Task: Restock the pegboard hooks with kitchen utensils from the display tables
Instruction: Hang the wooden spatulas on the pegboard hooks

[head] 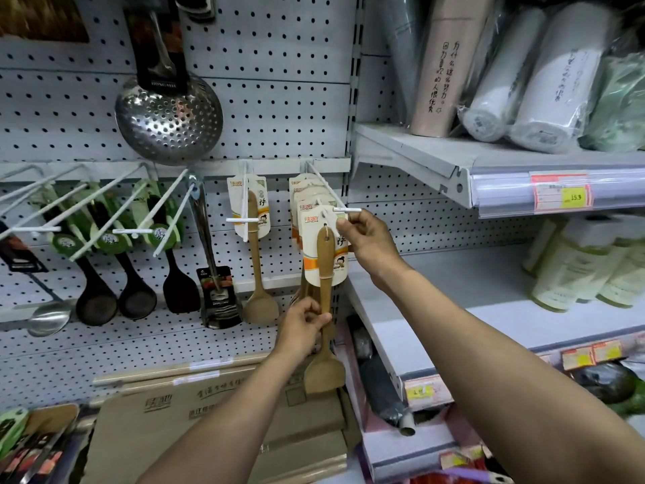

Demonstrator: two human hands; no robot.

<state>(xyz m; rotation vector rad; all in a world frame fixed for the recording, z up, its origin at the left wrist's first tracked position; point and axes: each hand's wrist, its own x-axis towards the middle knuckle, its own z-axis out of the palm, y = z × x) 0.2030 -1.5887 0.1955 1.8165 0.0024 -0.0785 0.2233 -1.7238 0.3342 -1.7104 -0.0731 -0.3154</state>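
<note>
Nearest, at the bottom edge, flat cardboard boxes (pixel 195 417) and packed utensils (pixel 31 445) lie on a surface, so stock seems left to hang; how much is cut off by the frame.

Above them the left hand (pixel 303 328) has its fingers pressed around the handle of a wooden spatula (pixel 325 309), steadying it. The right hand (pixel 366 235) pinches the top of the spatula's card (pixel 323 246) between thumb and forefinger, right at the tip of the hook (pixel 340 209). Whether the card's hole is already over the tip I cannot tell; the thumb covers it.

Behind this card several more of the same hang on that hook, so it looks nearly full. The next hook left (pixel 244 218) carries only one spatula (pixel 258 260). Farther left, hooks hold dark ladles (pixel 136 295) and a steel turner (pixel 220 295), with a skimmer (pixel 169 118) above on the pegboard (pixel 279 110).

The spatula blades behind the front one are hidden by the left hand.
</note>
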